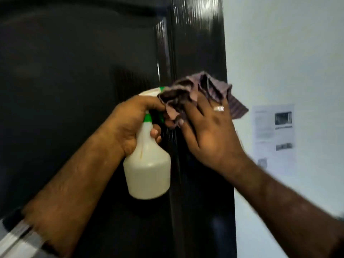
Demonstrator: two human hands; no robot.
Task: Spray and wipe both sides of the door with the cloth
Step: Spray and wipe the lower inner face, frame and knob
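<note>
Wiping under way on one face of the dark door, bottle held ready.

The left hand [130, 123] is wrapped round the neck of a white spray bottle [149, 170] with a green collar, held in front of the door [74, 71]. Just to its right, the right hand [208, 133], a ring on one finger, presses the crumpled striped cloth [201, 90] against the door near its right edge, thumb pinching a fold. Streaky shine near the door's top right corner suggests spray already applied there, though motion blur leaves that uncertain. I judge this face partly wiped; the other side is not in view and presumably remains. The bottle shows no readable label. A printed notice [275, 138] on the white wall [288, 53] is too blurred to read.
</note>
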